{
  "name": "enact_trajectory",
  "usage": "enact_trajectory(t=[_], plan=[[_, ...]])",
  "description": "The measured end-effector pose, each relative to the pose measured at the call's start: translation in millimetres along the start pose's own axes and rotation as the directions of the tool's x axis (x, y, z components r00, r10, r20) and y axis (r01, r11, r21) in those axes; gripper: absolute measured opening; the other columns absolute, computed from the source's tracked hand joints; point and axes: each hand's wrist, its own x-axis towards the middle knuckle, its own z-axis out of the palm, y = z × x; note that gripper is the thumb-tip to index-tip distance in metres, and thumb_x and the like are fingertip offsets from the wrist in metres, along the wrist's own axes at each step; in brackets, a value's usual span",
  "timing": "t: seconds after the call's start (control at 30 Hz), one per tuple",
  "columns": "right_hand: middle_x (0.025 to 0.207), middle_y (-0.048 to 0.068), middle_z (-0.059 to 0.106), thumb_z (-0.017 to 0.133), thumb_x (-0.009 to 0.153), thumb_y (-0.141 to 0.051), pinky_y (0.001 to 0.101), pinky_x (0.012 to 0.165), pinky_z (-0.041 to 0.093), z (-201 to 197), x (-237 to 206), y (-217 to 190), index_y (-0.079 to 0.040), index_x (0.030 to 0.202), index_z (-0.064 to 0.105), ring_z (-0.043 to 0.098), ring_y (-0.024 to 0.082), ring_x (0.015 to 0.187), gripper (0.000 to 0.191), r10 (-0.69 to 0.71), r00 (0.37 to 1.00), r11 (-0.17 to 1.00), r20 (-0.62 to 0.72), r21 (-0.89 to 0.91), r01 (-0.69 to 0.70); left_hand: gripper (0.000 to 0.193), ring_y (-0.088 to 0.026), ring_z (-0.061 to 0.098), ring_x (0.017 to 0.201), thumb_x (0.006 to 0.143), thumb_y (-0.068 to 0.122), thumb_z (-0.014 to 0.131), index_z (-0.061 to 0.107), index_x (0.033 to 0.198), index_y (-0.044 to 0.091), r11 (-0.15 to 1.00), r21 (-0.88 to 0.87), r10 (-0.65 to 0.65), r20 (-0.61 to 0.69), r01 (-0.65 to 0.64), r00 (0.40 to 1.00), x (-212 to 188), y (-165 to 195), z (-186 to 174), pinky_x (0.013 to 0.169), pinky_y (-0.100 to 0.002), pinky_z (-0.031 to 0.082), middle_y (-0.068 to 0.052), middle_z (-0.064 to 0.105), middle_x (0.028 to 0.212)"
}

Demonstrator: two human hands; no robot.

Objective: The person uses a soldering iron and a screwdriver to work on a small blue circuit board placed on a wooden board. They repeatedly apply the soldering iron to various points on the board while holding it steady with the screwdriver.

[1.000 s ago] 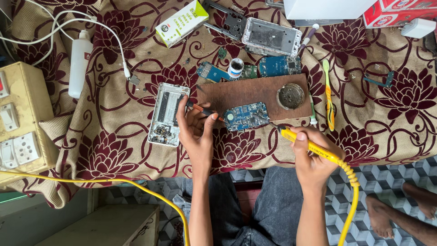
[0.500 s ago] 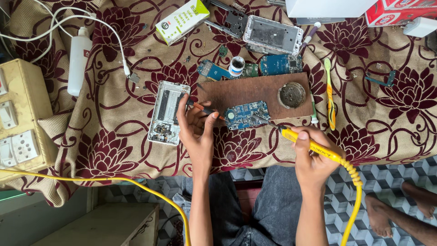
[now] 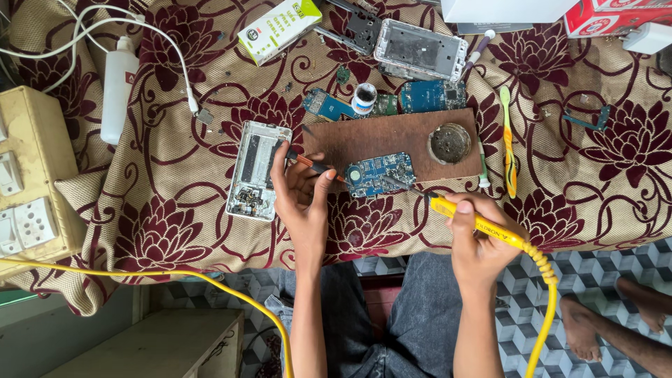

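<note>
A blue circuit board (image 3: 381, 174) lies on the near edge of a brown wooden board (image 3: 392, 140). My right hand (image 3: 479, 241) grips a yellow soldering iron (image 3: 470, 218) whose metal tip rests on the circuit board's right end. My left hand (image 3: 299, 196) pinches a thin orange-handled tool (image 3: 316, 166) pointed at the board's left end. A round metal tin (image 3: 449, 143) sits on the wooden board's right side.
An opened phone frame (image 3: 255, 170) lies left of my left hand. Another phone frame (image 3: 420, 49), more blue boards (image 3: 427, 96), a small pot (image 3: 364, 96), a toothbrush (image 3: 507, 140), a white bottle (image 3: 119, 87), a green-white box (image 3: 278, 28) and a switchboard (image 3: 28, 182) surround them. Someone's bare foot (image 3: 616, 325) is at lower right.
The soldering iron's tip has moved slightly left onto the blue circuit board. My left hand holds nearly still.
</note>
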Motion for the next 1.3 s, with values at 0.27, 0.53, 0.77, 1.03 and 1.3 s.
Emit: enact_trajectory(t=[0.27, 0.53, 0.77, 1.03, 1.3], plan=[[0.082, 0.007, 0.07, 0.065, 0.108, -0.018, 0.0208, 0.062, 0.048, -2.3, -1.1, 0.1, 0.004, 0.105, 0.072, 0.064, 0.008, 0.065, 0.024, 0.012, 1.0, 1.0, 0.019, -0.003, -0.012, 0.068, -0.016, 0.073, 0.096, 0.097, -0.005, 0.07, 0.037, 0.156, 0.007, 0.999, -0.037, -0.014, 0.005, 0.014, 1.0, 0.4, 1.9, 0.8, 0.082, -0.03, 0.065, -0.014, 0.071, 0.12], [0.082, 0.008, 0.07, 0.065, 0.108, -0.018, 0.0208, 0.061, 0.048, 0.3, -0.2, 0.0, 0.005, 0.104, 0.072, 0.065, 0.009, 0.068, 0.024, 0.028, 0.999, 0.999, 0.016, 0.016, -0.028, 0.068, -0.016, 0.073, 0.095, 0.098, -0.005, 0.07, 0.037, 0.156, 0.007, 1.0, -0.02, -0.011, 0.005, 0.011, 1.0, 0.1, 1.4, 0.4, 0.081, -0.029, 0.064, -0.014, 0.071, 0.121], [0.08, 0.008, 0.07, 0.065, 0.107, -0.018, 0.0208, 0.059, 0.047, -3.1, 0.0, 1.8, 0.004, 0.103, 0.072, 0.064, 0.009, 0.065, 0.024, 0.0, 1.0, 1.0, 0.003, 0.022, -0.001, 0.068, -0.017, 0.074, 0.094, 0.098, -0.004, 0.071, 0.037, 0.156, 0.008, 1.0, 0.009, 0.01, 0.003, -0.01, 1.0, 0.2, -1.1, 0.4, 0.08, -0.029, 0.063, -0.014, 0.071, 0.12], [0.076, 0.007, 0.067, 0.065, 0.107, -0.018, 0.0189, 0.055, 0.044, -1.2, 0.2, 1.6, 0.005, 0.103, 0.073, 0.062, 0.008, 0.061, 0.025, 0.005, 1.0, 1.0, 0.003, 0.023, -0.005, 0.068, -0.016, 0.074, 0.095, 0.098, -0.004, 0.07, 0.037, 0.156, 0.008, 1.0, -0.002, 0.005, 0.008, -0.005, 1.0, 0.4, -0.6, 0.4, 0.081, -0.028, 0.064, -0.014, 0.071, 0.121], [0.081, 0.007, 0.069, 0.064, 0.111, -0.018, 0.0188, 0.058, 0.047, -5.1, -1.1, 1.3, 0.004, 0.104, 0.072, 0.064, 0.008, 0.062, 0.025, -0.02, 1.0, 0.999, -0.009, 0.028, 0.02, 0.069, -0.015, 0.072, 0.096, 0.098, -0.004, 0.071, 0.037, 0.156, 0.008, 1.0, -0.01, -0.008, 0.001, 0.008, 1.0, -0.5, -0.6, 0.1, 0.082, -0.027, 0.062, -0.013, 0.071, 0.12]])
